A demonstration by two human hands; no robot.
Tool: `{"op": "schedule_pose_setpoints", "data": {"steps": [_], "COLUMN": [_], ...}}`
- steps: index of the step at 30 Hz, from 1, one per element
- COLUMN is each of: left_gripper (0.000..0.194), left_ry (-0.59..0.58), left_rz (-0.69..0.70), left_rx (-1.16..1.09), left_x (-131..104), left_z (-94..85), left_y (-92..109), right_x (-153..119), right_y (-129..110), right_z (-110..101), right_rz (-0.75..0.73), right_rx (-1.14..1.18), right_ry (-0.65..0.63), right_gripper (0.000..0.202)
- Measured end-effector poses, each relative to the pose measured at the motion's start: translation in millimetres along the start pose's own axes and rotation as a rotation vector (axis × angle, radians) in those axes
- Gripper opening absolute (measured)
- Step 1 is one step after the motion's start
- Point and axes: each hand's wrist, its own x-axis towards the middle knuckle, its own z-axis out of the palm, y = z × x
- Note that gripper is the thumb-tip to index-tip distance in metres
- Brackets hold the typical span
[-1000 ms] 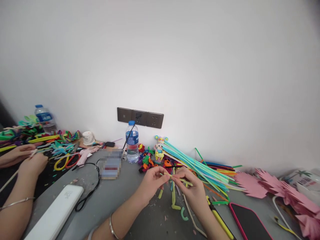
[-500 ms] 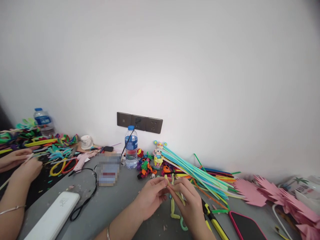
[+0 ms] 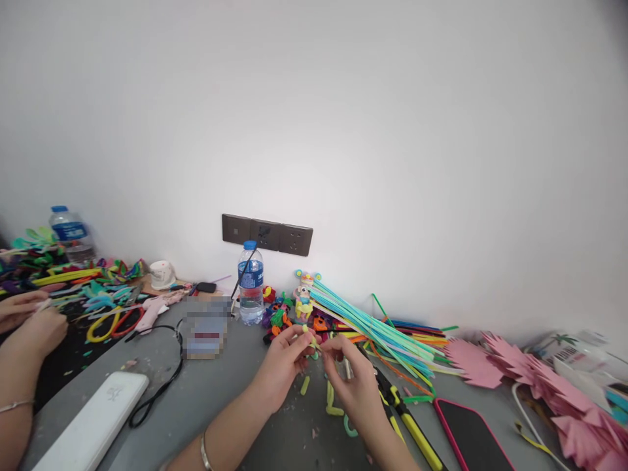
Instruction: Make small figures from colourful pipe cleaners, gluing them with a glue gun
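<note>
Between the fingertips of my left hand (image 3: pixel 287 366) and my right hand (image 3: pixel 348 369) is a yellow pipe cleaner (image 3: pixel 310 335). Both hands are closed in a pinch and almost touch; part of the strip is hidden by the fingers. Below them on the table lie a short yellow-green piece (image 3: pixel 305 385), a bent pale-yellow pipe cleaner (image 3: pixel 332 411) and a mint-green curl (image 3: pixel 350 426). Right behind my hands stands a small colourful figurine (image 3: pixel 304 297).
A bundle of pipe cleaners (image 3: pixel 373 327), pliers (image 3: pixel 415 432), a phone (image 3: pixel 473 435) and pink folded paper (image 3: pixel 530 373) lie to the right. A water bottle (image 3: pixel 251 284), black cable (image 3: pixel 161 396) and white power bank (image 3: pixel 93 422) are leftward. Another person's hands (image 3: pixel 36 320) work at far left.
My hands have shifted slightly left and up in the picture, as the whole view moved a little. The short yellow-green piece on the table has come into sight.
</note>
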Motion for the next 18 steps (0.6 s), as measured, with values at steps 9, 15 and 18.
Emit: {"op": "schedule_pose_setpoints", "data": {"steps": [9, 15, 18], "left_gripper": [0.034, 0.042, 0.049], "left_ry": [-0.049, -0.018, -0.018], "left_rz": [0.057, 0.078, 0.054], "left_rx": [0.207, 0.215, 0.114], "left_x": [2.9, 2.5, 1.6], "left_z": [-3.6, -2.0, 0.2], "left_y": [3.1, 5.9, 8.6], "right_x": [3.0, 6.8, 8.1], "right_y": [-3.1, 1.3, 5.0], "right_z": [0.3, -2.5, -4.4], "right_rz": [0.161, 0.299, 0.35], "right_rx": [0.292, 0.599, 0.695], "right_ry": [0.101, 0.152, 0.144], "right_gripper": [0.003, 0.018, 0.019]}}
